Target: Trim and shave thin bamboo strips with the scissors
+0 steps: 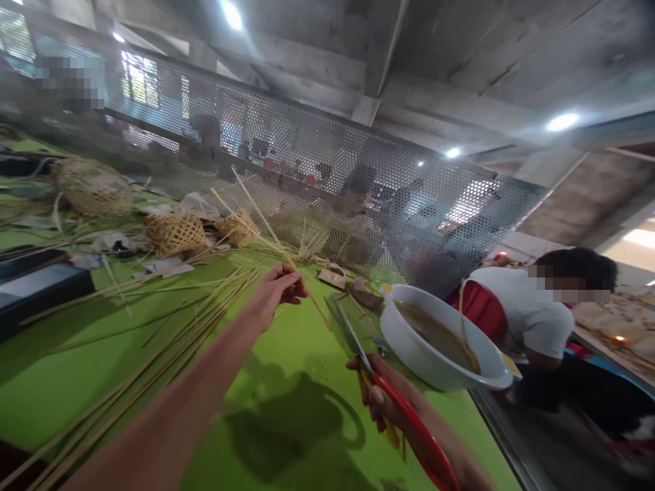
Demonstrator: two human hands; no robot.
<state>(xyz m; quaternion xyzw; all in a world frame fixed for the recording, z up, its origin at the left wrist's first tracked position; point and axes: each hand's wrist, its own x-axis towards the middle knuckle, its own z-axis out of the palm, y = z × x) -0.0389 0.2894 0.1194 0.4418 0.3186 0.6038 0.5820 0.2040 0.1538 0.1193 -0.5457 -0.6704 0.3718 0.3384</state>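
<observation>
Left-hand (284, 285) fingers pinch a slender, fibrous bamboo strip (317, 307) slanting toward 11 o'clock; right-hand (383, 406) fingers wrap red-handled metal scissors (400, 402) at 5 o'clock. Smooth white oval bowl (409, 356), 4 o'clock; lattice-woven basket (175, 233), 9 o'clock.

1. A green table (286, 341) carries the things.
2. Long strips (138, 376) lie fanned over its left half.
3. Woven baskets (175, 233) and paper scraps (166, 267) sit farther back.
4. A white basin (409, 351) stands by the right edge.
5. A black box (46, 293), far left.
</observation>
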